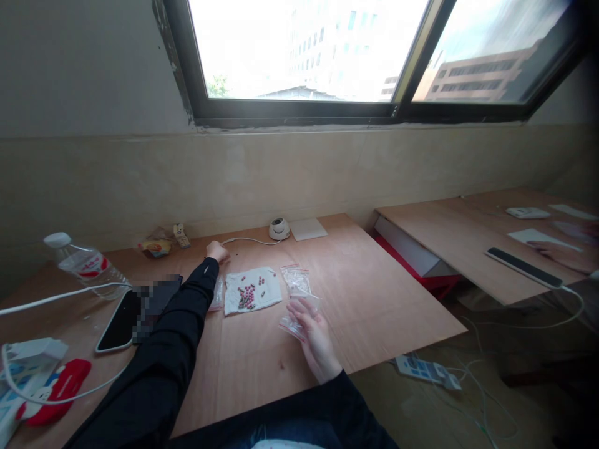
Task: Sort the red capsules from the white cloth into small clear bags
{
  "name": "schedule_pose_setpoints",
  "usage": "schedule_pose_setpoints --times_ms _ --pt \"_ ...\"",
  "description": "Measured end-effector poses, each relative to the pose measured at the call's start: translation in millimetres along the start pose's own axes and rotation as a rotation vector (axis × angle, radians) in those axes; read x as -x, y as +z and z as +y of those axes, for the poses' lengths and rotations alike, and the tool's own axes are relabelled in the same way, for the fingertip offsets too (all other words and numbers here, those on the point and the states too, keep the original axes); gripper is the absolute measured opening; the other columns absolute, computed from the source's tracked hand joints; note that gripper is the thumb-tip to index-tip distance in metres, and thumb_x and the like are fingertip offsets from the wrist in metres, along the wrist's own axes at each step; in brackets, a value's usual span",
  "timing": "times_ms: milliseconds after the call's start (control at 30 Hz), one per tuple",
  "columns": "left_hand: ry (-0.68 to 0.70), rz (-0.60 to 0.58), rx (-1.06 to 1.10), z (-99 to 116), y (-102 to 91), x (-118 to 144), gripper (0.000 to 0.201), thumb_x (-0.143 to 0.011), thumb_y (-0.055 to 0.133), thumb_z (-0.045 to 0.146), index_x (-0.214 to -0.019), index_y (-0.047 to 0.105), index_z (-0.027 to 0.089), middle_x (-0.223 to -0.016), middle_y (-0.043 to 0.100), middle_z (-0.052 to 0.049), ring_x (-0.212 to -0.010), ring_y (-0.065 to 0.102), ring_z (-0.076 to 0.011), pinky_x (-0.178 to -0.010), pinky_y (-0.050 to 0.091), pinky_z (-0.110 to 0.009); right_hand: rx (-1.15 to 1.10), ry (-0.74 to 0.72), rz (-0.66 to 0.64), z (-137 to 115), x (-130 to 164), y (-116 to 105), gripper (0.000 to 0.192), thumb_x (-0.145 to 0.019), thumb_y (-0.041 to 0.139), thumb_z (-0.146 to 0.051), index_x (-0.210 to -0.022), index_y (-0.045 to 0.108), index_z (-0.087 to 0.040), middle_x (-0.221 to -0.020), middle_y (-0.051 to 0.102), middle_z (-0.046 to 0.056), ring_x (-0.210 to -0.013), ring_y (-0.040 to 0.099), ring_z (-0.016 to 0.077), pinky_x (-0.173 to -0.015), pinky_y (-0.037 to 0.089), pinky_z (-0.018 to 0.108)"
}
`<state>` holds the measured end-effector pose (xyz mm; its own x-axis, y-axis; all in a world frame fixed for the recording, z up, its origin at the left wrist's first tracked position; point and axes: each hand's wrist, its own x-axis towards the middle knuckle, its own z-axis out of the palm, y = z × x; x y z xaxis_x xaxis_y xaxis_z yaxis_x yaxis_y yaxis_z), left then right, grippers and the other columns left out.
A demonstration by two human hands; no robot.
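My left hand (218, 251) is closed at the far side of the table, close to a white cable; whatever its fingers hold is hidden. My right hand (314, 330) grips a clear plastic zip bag (291, 325) at the table's front right. Just beyond it lie more clear zip bags (296, 279) with red edges. Between the hands, a white cloth (231, 304) carries several small pink and dark pieces (246, 298). Another clear bag (217, 294) sits left of the cloth, partly covered by my left sleeve.
A white dome camera (279, 229) and a white card (308, 229) stand at the back. On the left are a water bottle (96, 268), a phone (120, 321) and a red case (58, 391). At the right table (421, 218), a co-worker's hand (556, 251) shows near a dark bar (523, 267).
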<state>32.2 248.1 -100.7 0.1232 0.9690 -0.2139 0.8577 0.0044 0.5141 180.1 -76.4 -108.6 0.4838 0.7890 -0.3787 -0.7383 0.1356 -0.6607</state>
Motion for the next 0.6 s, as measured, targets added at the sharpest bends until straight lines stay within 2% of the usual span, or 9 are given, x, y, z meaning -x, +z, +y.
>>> schedule_pose_setpoints --times_ms 133,300,433,600 --pt "0.095 0.002 -0.033 -3 -4.7 -3 0.032 -0.086 0.054 0.032 -0.114 0.054 0.016 -0.114 0.057 -0.008 -0.097 0.058 -0.0203 -0.08 0.05 -0.039 0.0 -0.003 -0.007 1 0 1 0.042 -0.057 0.071 -0.011 -0.098 0.062 -0.018 -0.093 0.071 0.006 -0.094 0.065 0.0196 -0.08 0.052 0.03" --pt "0.231 0.042 -0.071 8 2.1 -9 0.032 -0.086 0.054 0.031 -0.114 0.053 0.016 -0.115 0.056 -0.008 -0.098 0.058 -0.0205 -0.081 0.05 -0.04 0.016 -0.012 -0.019 2 1 0 0.041 -0.058 0.071 -0.013 -0.098 0.063 -0.018 -0.095 0.07 0.007 -0.096 0.064 0.0203 -0.08 0.052 0.032" --pt "0.266 0.077 -0.107 12 12.2 -8 0.033 -0.085 0.055 0.031 -0.114 0.053 0.016 -0.115 0.056 -0.009 -0.099 0.058 -0.0208 -0.082 0.05 -0.04 -0.001 -0.001 -0.015 -1 1 0 0.042 -0.058 0.071 -0.013 -0.099 0.063 -0.018 -0.094 0.071 0.006 -0.096 0.064 0.0209 -0.079 0.052 0.031" --pt "0.269 0.098 -0.157 6 21.8 0 0.032 -0.086 0.054 0.031 -0.114 0.053 0.016 -0.115 0.056 -0.009 -0.098 0.058 -0.0204 -0.082 0.05 -0.04 -0.02 -0.003 0.001 -4 1 -1 0.041 -0.056 0.072 -0.012 -0.096 0.063 -0.016 -0.09 0.071 0.005 -0.093 0.064 0.019 -0.079 0.051 0.028"
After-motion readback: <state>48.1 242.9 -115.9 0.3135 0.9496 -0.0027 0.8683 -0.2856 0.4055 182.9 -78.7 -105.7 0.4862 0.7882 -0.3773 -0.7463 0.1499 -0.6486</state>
